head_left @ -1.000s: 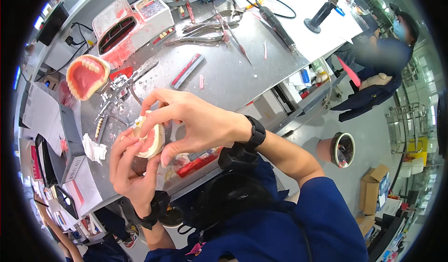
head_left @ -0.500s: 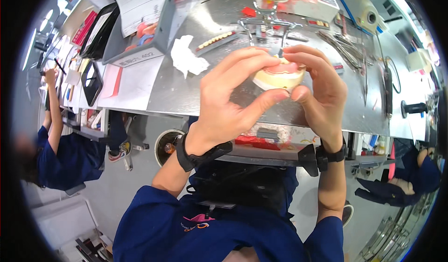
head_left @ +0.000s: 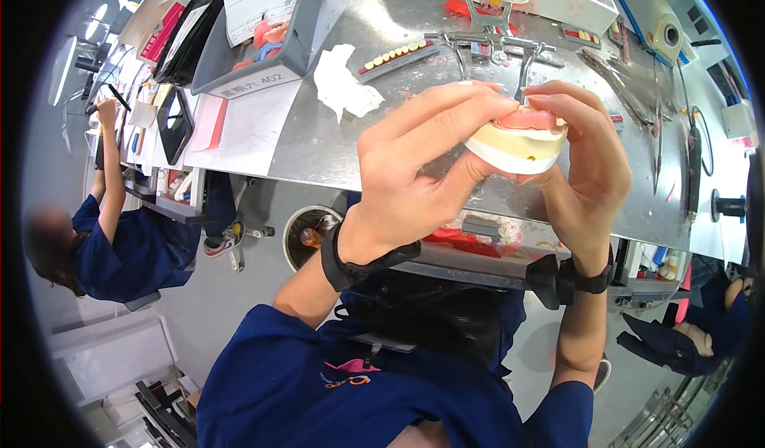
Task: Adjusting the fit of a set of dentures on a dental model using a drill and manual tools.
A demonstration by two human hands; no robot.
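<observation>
Running crosswise, dental cast, pink side uppermost

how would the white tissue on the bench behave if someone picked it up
Looking thin and crumpled, the tissue would probably sag and weigh little. Its irregular, creased shape makes rolling unlikely.

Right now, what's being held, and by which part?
A pink-and-cream dental model, held by its opposite sides between the left hand and right hand.
</observation>
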